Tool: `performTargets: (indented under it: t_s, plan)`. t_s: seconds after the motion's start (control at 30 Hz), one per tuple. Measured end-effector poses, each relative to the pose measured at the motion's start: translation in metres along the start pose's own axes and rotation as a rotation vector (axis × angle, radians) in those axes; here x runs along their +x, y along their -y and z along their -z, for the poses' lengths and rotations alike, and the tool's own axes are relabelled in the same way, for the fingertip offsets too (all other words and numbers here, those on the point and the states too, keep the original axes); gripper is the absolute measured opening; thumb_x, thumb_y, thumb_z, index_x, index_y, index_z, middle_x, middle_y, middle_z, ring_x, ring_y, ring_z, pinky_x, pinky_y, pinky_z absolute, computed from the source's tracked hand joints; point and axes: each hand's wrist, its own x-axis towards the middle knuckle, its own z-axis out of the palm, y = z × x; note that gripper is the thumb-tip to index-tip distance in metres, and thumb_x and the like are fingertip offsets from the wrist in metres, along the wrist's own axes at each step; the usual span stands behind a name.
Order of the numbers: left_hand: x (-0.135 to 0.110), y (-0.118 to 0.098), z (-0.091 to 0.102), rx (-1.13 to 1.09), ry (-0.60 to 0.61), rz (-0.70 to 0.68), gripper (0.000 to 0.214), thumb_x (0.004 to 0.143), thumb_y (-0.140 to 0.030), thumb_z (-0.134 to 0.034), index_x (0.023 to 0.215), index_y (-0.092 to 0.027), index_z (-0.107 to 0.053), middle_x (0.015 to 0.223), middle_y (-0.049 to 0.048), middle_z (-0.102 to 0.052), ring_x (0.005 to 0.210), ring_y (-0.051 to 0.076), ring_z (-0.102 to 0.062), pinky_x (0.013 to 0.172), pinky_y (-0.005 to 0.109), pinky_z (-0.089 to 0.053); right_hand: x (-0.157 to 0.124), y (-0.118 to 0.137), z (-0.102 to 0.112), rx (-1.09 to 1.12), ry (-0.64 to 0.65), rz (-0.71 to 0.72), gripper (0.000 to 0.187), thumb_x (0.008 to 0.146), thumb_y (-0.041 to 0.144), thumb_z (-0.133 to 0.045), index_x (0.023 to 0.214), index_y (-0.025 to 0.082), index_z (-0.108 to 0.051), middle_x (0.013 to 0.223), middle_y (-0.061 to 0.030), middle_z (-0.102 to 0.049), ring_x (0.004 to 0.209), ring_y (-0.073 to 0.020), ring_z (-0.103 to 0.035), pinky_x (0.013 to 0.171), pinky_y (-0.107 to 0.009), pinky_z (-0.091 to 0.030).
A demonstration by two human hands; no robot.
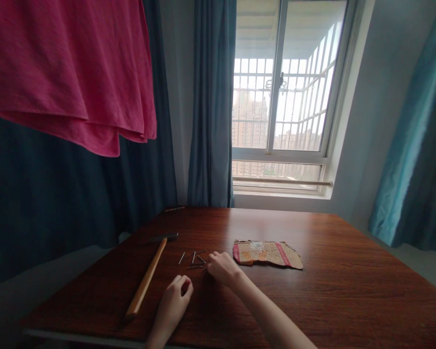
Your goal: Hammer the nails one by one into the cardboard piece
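Observation:
Several loose nails (193, 258) lie scattered on a dark wooden table (349, 291). My right hand (222, 267) rests just right of them, fingers curled down onto the tabletop beside the nearest nail; whether it pinches one is hidden. My left hand (174, 299) sits nearer the front edge, fingers curled in a pinch with nothing visible in them. A hammer (147, 277) with a wooden handle and dark head lies left of both hands, head pointing away. A torn piece of patterned cardboard (267, 253) lies to the right of my right hand.
A red cloth (69, 72) hangs overhead at the left. Blue curtains (210, 106) flank a barred window (279, 97) behind the table. A small stick-like object (174, 209) lies at the table's far left edge.

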Motion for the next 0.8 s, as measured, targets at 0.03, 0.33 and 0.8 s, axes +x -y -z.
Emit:
performTargets:
  t_s: [0.03, 0.33, 0.8]
  plan:
    - [-0.0003, -0.0002, 0.0001, -0.002, 0.003, -0.003, 0.02, 0.079, -0.026, -0.041, 0.066, -0.019, -0.054, 0.071, 0.0017, -0.057, 0.067, 0.015, -0.057, 0.067, 0.024, -0.041, -0.0004, -0.0001, 0.0, -0.005, -0.002, -0.002, 0.016, 0.081, 0.015, -0.051, 0.076, 0.015, -0.066, 0.083, -0.0087, -0.062, 0.078, -0.0209, -0.056, 0.053, -0.027, -0.049]
    - [-0.0005, 0.002, -0.0016, 0.009, -0.011, -0.02, 0.019, 0.079, -0.024, -0.041, 0.065, -0.019, -0.054, 0.069, 0.0009, -0.055, 0.064, 0.014, -0.056, 0.065, 0.023, -0.04, -0.0039, -0.0026, -0.0006, -0.036, -0.012, -0.025, 0.014, 0.08, 0.014, -0.054, 0.075, 0.015, -0.067, 0.079, -0.0082, -0.063, 0.076, -0.0193, -0.057, 0.053, -0.025, -0.049]
    - [-0.0007, 0.004, -0.0031, 0.012, -0.019, -0.028, 0.019, 0.079, -0.024, -0.042, 0.065, -0.018, -0.055, 0.069, 0.0009, -0.056, 0.064, 0.013, -0.056, 0.064, 0.022, -0.04, -0.0071, -0.0026, -0.0056, -0.053, -0.011, 0.025, 0.014, 0.082, 0.012, -0.05, 0.08, 0.014, -0.064, 0.081, -0.0075, -0.063, 0.078, -0.0207, -0.058, 0.051, -0.028, -0.049]
